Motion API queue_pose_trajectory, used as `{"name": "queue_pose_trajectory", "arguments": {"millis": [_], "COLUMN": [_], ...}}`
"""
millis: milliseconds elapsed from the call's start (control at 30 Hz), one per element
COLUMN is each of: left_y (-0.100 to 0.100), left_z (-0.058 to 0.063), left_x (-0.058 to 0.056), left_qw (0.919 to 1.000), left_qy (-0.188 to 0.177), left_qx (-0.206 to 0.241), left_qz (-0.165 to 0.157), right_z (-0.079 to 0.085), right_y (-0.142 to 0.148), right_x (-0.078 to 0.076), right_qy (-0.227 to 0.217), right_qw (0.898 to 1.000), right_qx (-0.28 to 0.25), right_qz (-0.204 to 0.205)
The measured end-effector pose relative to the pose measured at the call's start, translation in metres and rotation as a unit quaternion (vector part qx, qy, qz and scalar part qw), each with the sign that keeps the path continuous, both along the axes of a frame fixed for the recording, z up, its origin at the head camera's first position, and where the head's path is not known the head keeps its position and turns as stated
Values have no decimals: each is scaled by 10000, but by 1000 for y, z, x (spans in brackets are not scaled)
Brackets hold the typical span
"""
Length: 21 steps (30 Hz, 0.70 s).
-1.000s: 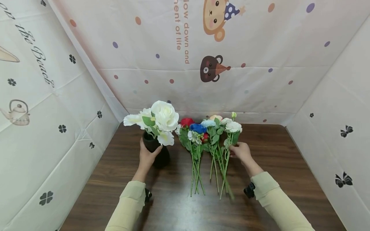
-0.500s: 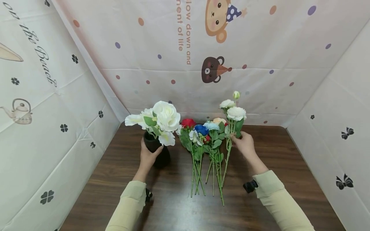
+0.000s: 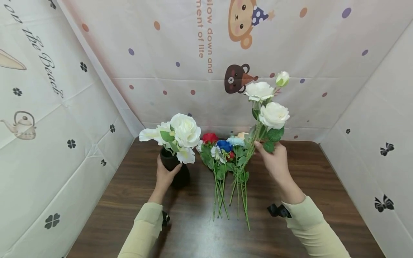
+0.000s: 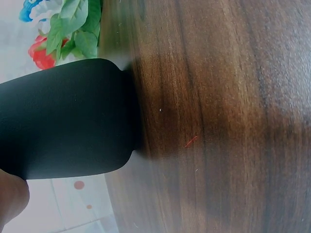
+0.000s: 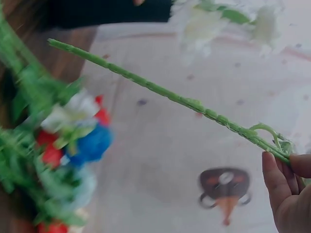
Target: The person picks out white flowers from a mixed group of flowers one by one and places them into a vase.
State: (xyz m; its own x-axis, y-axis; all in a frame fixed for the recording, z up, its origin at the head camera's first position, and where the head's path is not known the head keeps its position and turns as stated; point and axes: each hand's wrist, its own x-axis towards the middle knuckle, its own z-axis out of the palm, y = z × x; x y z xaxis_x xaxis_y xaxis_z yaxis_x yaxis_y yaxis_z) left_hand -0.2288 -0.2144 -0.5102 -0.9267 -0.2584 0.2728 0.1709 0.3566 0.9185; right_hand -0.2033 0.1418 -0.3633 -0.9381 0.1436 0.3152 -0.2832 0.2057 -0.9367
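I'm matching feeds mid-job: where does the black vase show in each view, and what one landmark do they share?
Head: the vase is left of centre, just below the middle.
Left wrist: the vase is large at the left, sideways in the picture, cut off by the left edge.
Right wrist: the vase is at the top, left of centre, partly cut off.
Shared landmark: the blue flower, top left corner in left wrist, lower left and blurred in right wrist.

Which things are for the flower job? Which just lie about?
Likely job things:
black rounded vase, in the left hand
white flowers in it
green-stemmed white roses, in the right hand
loose red and blue flowers

Probably not:
thin red scrap
printed white cloth
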Motion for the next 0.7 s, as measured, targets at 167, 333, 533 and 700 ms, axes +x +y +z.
{"name": "queue_pose_trajectory", "arguments": {"millis": [167, 333, 533, 700], "left_y": [0, 0, -2, -1], "left_z": [1, 0, -1, -1], "left_x": [0, 0, 0, 0], "left_qw": [10000, 10000, 10000, 10000], "left_qy": [47, 0, -59, -43], "left_qx": [0, 11, 39, -12], "left_qz": [14, -11, 3, -15], "right_z": [16, 27, 33, 31], "right_y": [-19, -40, -64, -87], "right_x": [17, 34, 46, 51], "right_qy": [427, 684, 1180, 1606], "right_qw": [9971, 9853, 9749, 9682], "right_qx": [-625, -1459, -1672, -1724], "right_qz": [115, 567, 879, 838]}}
